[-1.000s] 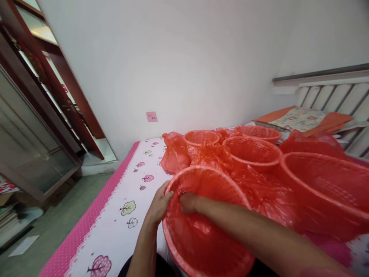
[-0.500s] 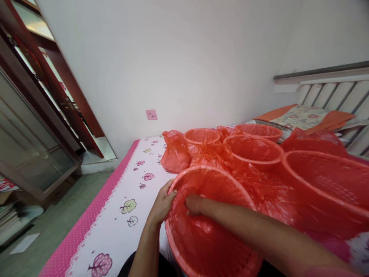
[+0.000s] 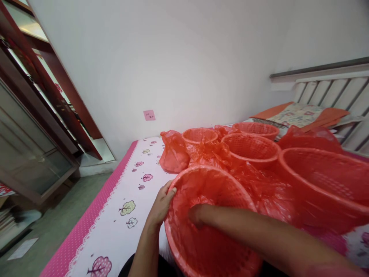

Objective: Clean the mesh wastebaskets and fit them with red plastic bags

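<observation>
A red plastic basket (image 3: 243, 192) with a perforated wall is tilted toward me, close to my lap. A thin, shiny red plastic bag (image 3: 181, 211) lines its inside. My left hand (image 3: 162, 203) is closed on the left side of the rim, thumb over the edge. Deep in the basket, my right hand (image 3: 197, 214) presses against the bag near the inner wall. The fingers of that hand point away and are mostly hidden.
Several red baskets, among them a large one (image 3: 319, 184), stand on the bed to the right, with crumpled red bags (image 3: 213, 154) between them. A filled red bag (image 3: 174, 154) sits beyond my basket. A white wall (image 3: 178, 61) rises behind; a metal headboard (image 3: 328, 90) is at right.
My right hand has moved slightly right and deeper into the basket, and the lining's folds have shifted. My left hand keeps its hold on the rim.
</observation>
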Available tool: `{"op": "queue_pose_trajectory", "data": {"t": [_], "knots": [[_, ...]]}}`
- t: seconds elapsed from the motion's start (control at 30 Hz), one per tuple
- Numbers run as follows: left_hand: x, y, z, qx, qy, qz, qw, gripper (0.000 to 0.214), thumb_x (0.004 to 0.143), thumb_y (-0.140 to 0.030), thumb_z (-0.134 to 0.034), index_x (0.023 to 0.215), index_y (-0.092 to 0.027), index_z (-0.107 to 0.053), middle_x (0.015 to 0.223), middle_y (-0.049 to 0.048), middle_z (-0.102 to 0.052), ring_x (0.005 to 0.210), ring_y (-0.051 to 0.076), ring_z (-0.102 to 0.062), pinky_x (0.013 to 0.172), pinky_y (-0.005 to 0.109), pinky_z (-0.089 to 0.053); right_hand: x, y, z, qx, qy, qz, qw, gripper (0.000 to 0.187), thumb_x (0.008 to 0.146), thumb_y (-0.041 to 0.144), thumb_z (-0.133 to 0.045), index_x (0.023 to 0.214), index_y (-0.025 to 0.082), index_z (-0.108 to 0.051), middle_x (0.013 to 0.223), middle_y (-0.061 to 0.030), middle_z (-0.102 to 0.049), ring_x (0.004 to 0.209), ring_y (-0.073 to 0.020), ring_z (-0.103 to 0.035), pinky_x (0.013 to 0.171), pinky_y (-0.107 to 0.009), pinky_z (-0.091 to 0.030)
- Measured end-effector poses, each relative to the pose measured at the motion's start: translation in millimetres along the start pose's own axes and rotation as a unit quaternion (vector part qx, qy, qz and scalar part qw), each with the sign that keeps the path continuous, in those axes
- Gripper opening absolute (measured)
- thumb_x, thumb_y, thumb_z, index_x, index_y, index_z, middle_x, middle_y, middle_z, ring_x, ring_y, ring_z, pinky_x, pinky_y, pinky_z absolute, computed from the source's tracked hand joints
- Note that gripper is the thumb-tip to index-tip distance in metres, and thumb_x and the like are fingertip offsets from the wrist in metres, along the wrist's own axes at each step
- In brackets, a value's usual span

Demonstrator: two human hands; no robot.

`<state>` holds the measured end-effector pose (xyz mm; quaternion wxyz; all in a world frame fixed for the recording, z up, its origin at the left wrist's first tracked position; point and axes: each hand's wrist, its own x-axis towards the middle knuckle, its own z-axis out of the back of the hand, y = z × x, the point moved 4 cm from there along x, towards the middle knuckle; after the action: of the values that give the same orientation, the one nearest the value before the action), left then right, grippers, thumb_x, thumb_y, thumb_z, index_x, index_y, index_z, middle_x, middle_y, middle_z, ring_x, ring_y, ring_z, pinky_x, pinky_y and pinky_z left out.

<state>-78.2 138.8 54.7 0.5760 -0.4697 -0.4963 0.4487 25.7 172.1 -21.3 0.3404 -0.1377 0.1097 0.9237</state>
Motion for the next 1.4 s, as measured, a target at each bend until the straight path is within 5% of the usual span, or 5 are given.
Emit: {"op": "queue_pose_trajectory", "data": {"t": [0.2,0.4,0.7,1.23,1.4], "knots": [[-1.4,0.2,7.1,-0.024,-0.018,0.019,0.999,0.048,0.094,-0.045,-0.065,0.135,-0.020,-0.068,0.136,0.0099,-0.073,0.125,0.032,-0.066,0.110,0.044,-0.048,-65.6,-21.7,53.2,0.010,0.039,0.031,0.999,0.016,0.081,0.027,-0.076,0.067,0.023,-0.069,0.072,-0.0032,-0.072,0.066,-0.0229,-0.068,0.059,-0.032,-0.048],[1.6,2.4,6.4,-0.024,-0.028,0.035,0.999,0.053,0.090,-0.050,-0.069,0.132,-0.019,-0.070,0.126,0.0099,-0.078,0.113,0.032,-0.071,0.097,0.042,-0.055,-125.2,-86.8,141.3,0.118,-0.419,0.042,0.899,0.028,0.103,0.039,-0.053,0.119,0.022,-0.069,0.121,-0.0131,-0.072,0.112,-0.0286,-0.066,0.102,-0.042,-0.048],[7.1,6.6,1.1,-0.029,-0.023,0.059,0.998,0.048,0.087,-0.052,-0.071,0.119,-0.016,-0.076,0.110,0.0097,-0.081,0.102,0.033,-0.073,0.089,0.042,-0.056,-70.8,-127.6,102.3,0.090,-0.313,-0.102,0.940,0.037,0.111,0.042,-0.037,0.104,0.021,-0.067,0.090,-0.0080,-0.074,0.080,-0.0233,-0.066,0.074,-0.033,-0.043],[-2.8,6.3,56.1,0.016,-0.124,0.047,0.991,0.089,0.082,-0.064,-0.078,0.156,-0.020,-0.051,0.165,0.0191,-0.047,0.154,0.037,-0.042,0.125,0.050,-0.036,-27.6,-100.9,123.5,0.047,-0.263,-0.100,0.958,0.045,0.111,0.050,-0.038,0.116,0.021,-0.071,0.110,-0.0161,-0.079,0.099,-0.0319,-0.074,0.079,-0.035,-0.048],[5.2,17.7,45.5,0.014,-0.108,0.034,0.993,0.075,0.078,-0.056,-0.082,0.140,-0.016,-0.064,0.149,0.0184,-0.065,0.138,0.039,-0.059,0.113,0.050,-0.048,-16.6,-104.9,125.3,0.062,-0.254,-0.095,0.961,0.043,0.110,0.049,-0.039,0.116,0.021,-0.071,0.113,-0.0156,-0.078,0.102,-0.0313,-0.073,0.081,-0.035,-0.048]]}}
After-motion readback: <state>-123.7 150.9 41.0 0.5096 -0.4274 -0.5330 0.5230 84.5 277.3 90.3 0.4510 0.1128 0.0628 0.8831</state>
